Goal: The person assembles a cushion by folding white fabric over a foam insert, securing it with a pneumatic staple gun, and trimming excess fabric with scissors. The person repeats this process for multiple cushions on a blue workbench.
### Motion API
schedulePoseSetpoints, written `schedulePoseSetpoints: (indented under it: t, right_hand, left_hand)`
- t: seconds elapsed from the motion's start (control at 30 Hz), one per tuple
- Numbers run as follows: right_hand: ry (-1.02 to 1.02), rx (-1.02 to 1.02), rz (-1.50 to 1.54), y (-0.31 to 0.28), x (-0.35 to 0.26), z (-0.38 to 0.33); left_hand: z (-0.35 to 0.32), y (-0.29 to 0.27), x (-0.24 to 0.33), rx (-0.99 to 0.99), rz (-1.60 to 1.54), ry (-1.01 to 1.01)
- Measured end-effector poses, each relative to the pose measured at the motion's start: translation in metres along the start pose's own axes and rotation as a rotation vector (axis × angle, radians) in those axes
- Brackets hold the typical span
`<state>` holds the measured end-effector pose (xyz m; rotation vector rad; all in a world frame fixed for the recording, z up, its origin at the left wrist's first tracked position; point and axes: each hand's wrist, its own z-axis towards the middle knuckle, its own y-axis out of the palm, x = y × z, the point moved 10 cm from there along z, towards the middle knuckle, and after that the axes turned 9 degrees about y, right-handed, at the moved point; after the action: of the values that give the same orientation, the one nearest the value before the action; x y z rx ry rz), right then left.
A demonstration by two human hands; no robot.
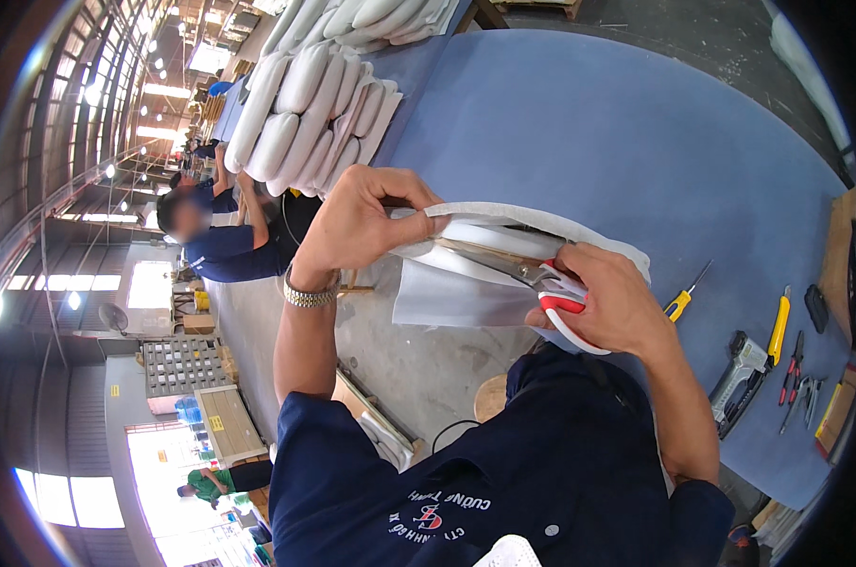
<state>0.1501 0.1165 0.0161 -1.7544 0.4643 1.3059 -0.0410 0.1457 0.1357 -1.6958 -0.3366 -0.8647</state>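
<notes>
Head view: the left hand (363,222) pinches the end of a curved, padded white fabric piece (541,219) at the near edge of the blue bench (588,113). The right hand (622,298) grips metal scissors with red-and-white handles (562,302), blades lying along the piece (their exact opening cannot be told). Recommended: keep the fabric taut, cut in short strokes, and keep the left fingertips clear of the blade tips.

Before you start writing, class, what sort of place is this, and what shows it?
Probably a workshop, perhaps for upholstery: white pads stand in stacks, a staple gun lies on the blue table, and the right hand holds scissors.
</notes>
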Motion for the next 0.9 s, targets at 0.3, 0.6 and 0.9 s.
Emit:
schedulePoseSetpoints:
  t: [0.3, 0.6, 0.9]
  right_hand:
    - [-0.031, 0.039, 0.004, 0.000, -0.001, 0.004]
    - [-0.027, 0.070, -0.065, 0.000, -0.004, 0.003]
    - [-0.115, 0.028, -0.093, 0.005, -0.008, 0.008]
  left_hand:
    - [0.004, 0.003, 0.004, -0.023, -0.001, -0.029]
    - [0.000, 0.009, 0.002, -0.055, -0.045, -0.077]
    - [-0.004, 0.012, 0.000, -0.090, -0.086, -0.037]
